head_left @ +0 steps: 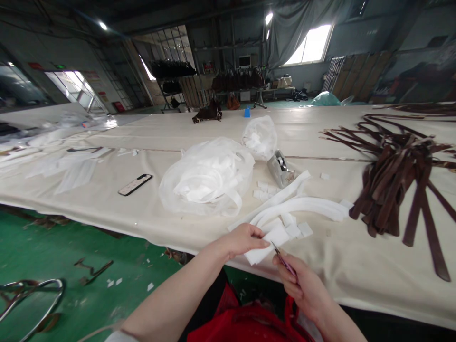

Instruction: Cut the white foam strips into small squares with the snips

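Observation:
My left hand (pixel 244 239) pinches a white foam strip (pixel 268 241) at the near edge of the cream-covered table (pixel 142 209). My right hand (pixel 302 285) is closed round small scissors (pixel 283 260), whose tip touches the strip's right side. Several cut white pieces (pixel 294 228) and long white strips (pixel 302 205) lie just beyond my hands.
A clear bag of white strips (pixel 206 178) and a smaller bag (pixel 260 137) sit mid-table, with a tape dispenser (pixel 280 168) beside them. A phone (pixel 135 184) lies to the left, a heap of brown leather straps (pixel 395 185) to the right. Green floor and a metal stool frame (pixel 32 299) are lower left.

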Motion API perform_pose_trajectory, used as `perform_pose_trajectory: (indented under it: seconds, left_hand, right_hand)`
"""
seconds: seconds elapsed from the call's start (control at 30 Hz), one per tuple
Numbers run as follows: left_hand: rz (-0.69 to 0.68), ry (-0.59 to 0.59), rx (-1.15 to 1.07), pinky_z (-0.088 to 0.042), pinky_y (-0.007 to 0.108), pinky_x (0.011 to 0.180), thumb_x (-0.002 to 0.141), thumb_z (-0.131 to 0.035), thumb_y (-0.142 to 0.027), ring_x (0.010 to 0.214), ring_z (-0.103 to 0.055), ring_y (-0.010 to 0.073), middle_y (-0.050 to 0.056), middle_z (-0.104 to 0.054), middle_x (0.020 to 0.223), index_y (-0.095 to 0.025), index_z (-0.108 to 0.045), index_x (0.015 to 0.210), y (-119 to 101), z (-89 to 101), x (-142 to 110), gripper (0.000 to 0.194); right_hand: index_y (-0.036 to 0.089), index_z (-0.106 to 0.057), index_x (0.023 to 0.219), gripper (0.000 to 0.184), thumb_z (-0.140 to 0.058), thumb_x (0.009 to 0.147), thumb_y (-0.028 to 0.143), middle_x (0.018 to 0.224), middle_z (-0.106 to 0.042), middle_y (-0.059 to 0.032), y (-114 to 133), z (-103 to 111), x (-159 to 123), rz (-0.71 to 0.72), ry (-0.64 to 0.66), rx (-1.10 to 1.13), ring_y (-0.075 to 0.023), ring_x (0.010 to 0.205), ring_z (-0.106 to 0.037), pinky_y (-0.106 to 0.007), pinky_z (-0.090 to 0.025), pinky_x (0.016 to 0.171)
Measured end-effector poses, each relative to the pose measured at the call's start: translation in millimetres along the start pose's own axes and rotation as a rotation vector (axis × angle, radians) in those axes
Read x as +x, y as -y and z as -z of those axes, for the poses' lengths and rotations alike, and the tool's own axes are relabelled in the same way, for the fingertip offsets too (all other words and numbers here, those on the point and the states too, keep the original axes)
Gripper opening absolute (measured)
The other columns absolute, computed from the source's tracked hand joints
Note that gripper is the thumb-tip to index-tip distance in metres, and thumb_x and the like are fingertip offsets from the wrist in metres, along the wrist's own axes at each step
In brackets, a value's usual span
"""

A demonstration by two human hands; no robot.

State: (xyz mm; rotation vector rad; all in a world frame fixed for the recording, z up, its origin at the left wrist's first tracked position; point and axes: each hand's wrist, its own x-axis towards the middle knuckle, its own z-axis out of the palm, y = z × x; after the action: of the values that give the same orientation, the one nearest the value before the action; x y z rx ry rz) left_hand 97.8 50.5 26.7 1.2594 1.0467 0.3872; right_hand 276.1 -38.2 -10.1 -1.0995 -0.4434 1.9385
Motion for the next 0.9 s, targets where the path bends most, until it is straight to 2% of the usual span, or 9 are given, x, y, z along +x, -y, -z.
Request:
perform_pose_trajectory:
  seconds: [0.27,0.43,0.6,0.9]
  left_hand:
    - [0.028,-0.017,-0.001,-0.040,0.025,0.067,0.056,-0.079,-0.042,0.067,-0.053,0.0134,0.000,-0.065,0.072,-0.013,-0.073,0.078,-6,-1.5,1,0.036]
    - [0.081,-0.031,0.005,-0.040,0.026,0.064,0.055,-0.079,-0.040,0.064,-0.053,0.0132,0.001,-0.066,0.071,-0.012,-0.073,0.078,-5,-4.8,11,0.037]
    - [0.133,-0.003,0.006,-0.040,0.026,0.062,0.054,-0.079,-0.040,0.065,-0.054,0.0145,0.003,-0.067,0.074,-0.013,-0.074,0.083,-8,-8.1,24,0.041]
    - [0.180,0.050,0.104,-0.035,0.023,0.053,0.054,-0.078,-0.034,0.052,-0.045,0.0095,-0.003,-0.056,0.055,-0.013,-0.070,0.066,-21,-12.1,37,0.025]
  right_hand:
    - [0.015,-0.060,0.073,0.045,-0.072,0.073,0.059,0.044,-0.025,0.0129,-4,1,4,0.048,-0.006,-0.052,0.0007,0.034,-0.011,-0.015,-0.009,0.032]
    - [0.016,-0.057,0.069,0.045,-0.075,0.069,0.057,0.045,-0.026,0.0129,-2,3,5,0.069,-0.044,-0.028,0.0005,0.034,-0.012,-0.015,-0.010,0.032]
    - [0.016,-0.057,0.070,0.041,-0.072,0.074,0.054,0.045,-0.024,0.0133,-4,11,10,0.072,-0.069,0.027,-0.0002,0.036,-0.008,-0.015,-0.008,0.032]
    - [0.017,-0.054,0.071,0.042,-0.068,0.076,0.056,0.046,-0.023,0.0135,4,13,13,0.043,-0.052,0.036,-0.0003,0.035,-0.009,-0.016,-0.007,0.033]
